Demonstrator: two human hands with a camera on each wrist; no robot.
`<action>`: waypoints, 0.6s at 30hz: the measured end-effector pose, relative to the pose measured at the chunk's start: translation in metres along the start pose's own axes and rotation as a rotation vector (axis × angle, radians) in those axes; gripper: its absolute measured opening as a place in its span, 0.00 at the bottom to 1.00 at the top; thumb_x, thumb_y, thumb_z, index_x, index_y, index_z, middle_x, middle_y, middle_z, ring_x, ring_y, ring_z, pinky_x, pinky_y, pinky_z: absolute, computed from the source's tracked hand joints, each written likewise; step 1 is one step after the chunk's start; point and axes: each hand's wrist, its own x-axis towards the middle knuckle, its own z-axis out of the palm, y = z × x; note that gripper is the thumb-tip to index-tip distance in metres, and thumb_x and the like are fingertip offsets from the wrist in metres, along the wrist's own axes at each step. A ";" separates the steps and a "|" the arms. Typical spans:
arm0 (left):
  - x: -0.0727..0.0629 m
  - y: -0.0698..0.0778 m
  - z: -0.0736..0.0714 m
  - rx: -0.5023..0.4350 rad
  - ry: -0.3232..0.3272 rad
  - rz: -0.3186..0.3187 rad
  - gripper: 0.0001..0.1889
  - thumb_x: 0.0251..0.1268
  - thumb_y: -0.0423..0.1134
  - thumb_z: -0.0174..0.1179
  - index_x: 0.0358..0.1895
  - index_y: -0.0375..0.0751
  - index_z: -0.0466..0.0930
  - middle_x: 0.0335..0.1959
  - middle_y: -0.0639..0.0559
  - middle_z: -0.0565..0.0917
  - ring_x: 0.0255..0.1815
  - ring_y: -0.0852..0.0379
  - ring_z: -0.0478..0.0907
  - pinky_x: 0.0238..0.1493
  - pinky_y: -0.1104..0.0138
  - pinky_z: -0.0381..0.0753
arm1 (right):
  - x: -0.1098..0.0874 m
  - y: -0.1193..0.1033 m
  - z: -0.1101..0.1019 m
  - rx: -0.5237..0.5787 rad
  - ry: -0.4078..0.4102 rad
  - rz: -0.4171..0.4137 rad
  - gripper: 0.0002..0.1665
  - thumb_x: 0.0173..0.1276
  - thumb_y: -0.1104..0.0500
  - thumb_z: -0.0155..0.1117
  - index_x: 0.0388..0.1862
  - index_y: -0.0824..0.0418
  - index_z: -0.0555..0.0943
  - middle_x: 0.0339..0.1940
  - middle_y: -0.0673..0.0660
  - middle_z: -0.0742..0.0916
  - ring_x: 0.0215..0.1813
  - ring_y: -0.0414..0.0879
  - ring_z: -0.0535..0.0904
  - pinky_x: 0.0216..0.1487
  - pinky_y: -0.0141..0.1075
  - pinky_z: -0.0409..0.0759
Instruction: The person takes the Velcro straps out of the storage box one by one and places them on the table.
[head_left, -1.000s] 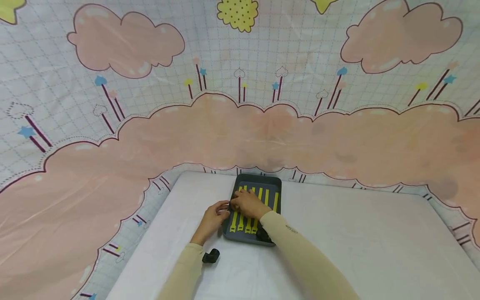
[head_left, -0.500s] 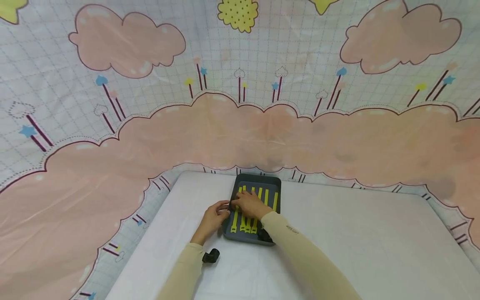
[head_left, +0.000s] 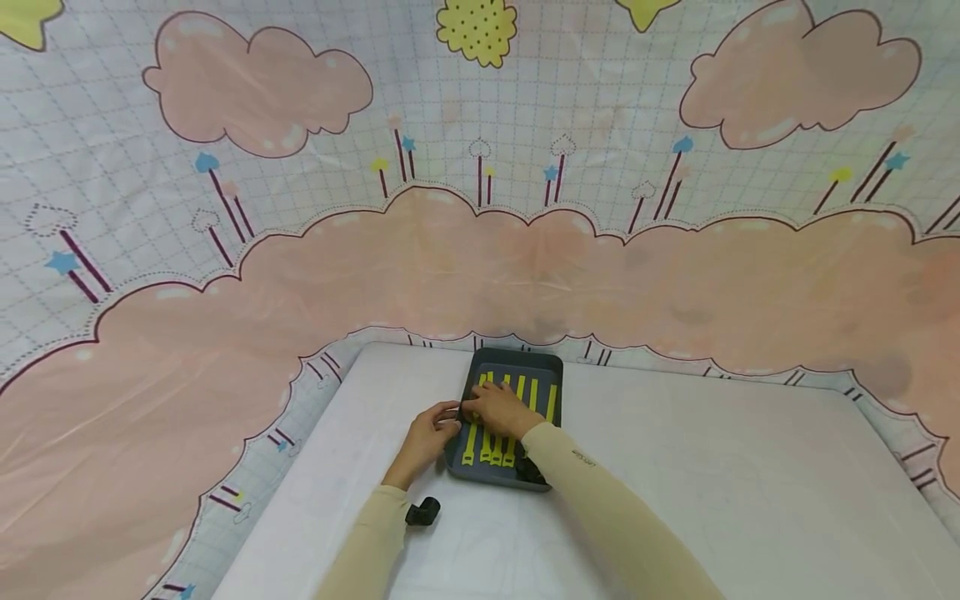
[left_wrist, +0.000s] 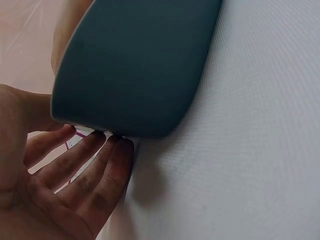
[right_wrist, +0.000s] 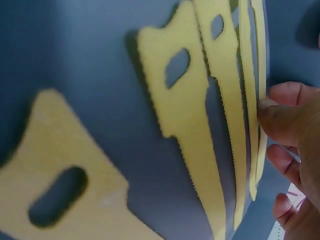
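On the white surface (head_left: 712, 467): dark tray (head_left: 480, 475) holding flat yellow saws (right_wrist: 175, 115), handles near. Left hand (head_left: 424, 442) has fingers slightly parted, tips touching tray's left wall. Right hand (head_left: 501, 410) is over tray, thumb at leftmost saw (head_left: 469, 446); can't tell if pinched. Far: cloud-print backdrop (head_left: 480, 275).

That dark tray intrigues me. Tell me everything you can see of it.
The tray is dark blue-gray: a rectangle with rounded corners and raised walls, smooth, perhaps plastic. It lies flat on the white table, one short end toward the person. Yellow strips lie lengthwise inside. The left hand touches its left side; the right hand reaches in.
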 end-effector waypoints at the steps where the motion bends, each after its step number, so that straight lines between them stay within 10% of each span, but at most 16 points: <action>1: 0.000 0.000 0.000 -0.002 -0.001 -0.001 0.21 0.70 0.34 0.56 0.65 0.39 0.73 0.59 0.35 0.81 0.59 0.39 0.80 0.53 0.53 0.83 | 0.000 0.001 0.000 -0.004 0.004 -0.003 0.10 0.72 0.56 0.61 0.49 0.42 0.83 0.50 0.50 0.82 0.61 0.50 0.76 0.66 0.55 0.73; 18: 0.004 -0.004 0.000 0.007 -0.006 0.017 0.21 0.70 0.34 0.57 0.65 0.39 0.74 0.59 0.35 0.81 0.58 0.39 0.81 0.50 0.55 0.84 | 0.004 0.003 0.003 -0.060 0.010 -0.031 0.11 0.73 0.55 0.60 0.50 0.42 0.83 0.48 0.49 0.80 0.57 0.48 0.76 0.59 0.49 0.76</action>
